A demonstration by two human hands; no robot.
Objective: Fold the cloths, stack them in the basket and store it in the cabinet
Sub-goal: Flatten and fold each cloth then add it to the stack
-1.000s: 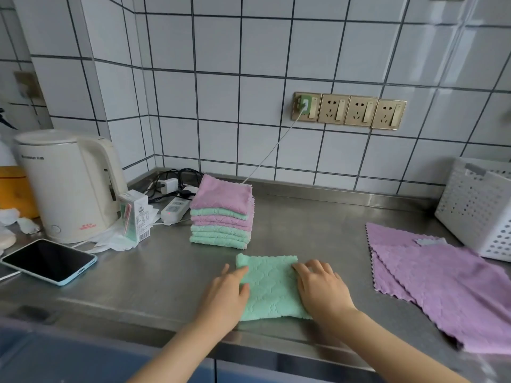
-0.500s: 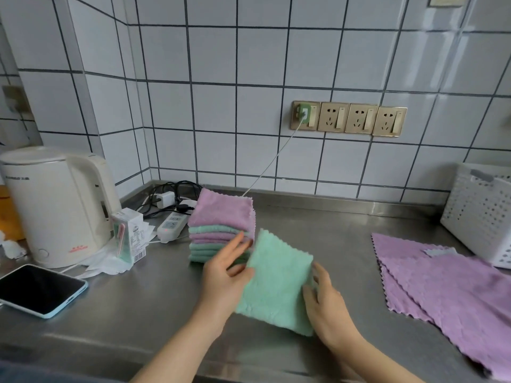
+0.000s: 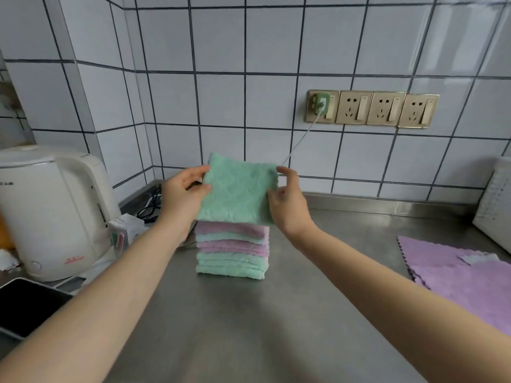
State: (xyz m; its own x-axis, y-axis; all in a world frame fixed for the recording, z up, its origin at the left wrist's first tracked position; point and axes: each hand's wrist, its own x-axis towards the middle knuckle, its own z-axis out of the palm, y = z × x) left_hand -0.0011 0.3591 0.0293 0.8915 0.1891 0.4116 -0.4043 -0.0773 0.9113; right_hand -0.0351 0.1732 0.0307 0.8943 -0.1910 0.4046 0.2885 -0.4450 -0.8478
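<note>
A folded green cloth is held level just above the stack of folded cloths, pink and green layers on the steel counter. My left hand grips its left edge and my right hand grips its right edge. Unfolded pink cloths lie flat on the counter at the right. The white perforated basket stands at the far right edge, only partly in view.
A white electric kettle stands at the left with a small carton beside it and a dark phone in front. Black cables lie behind the stack. A row of wall sockets has one charger plugged in.
The green cloth was pressed flat on the counter, then both hands lifted it up and back. It now hovers over the stack. The view has shifted closer to the wall.
</note>
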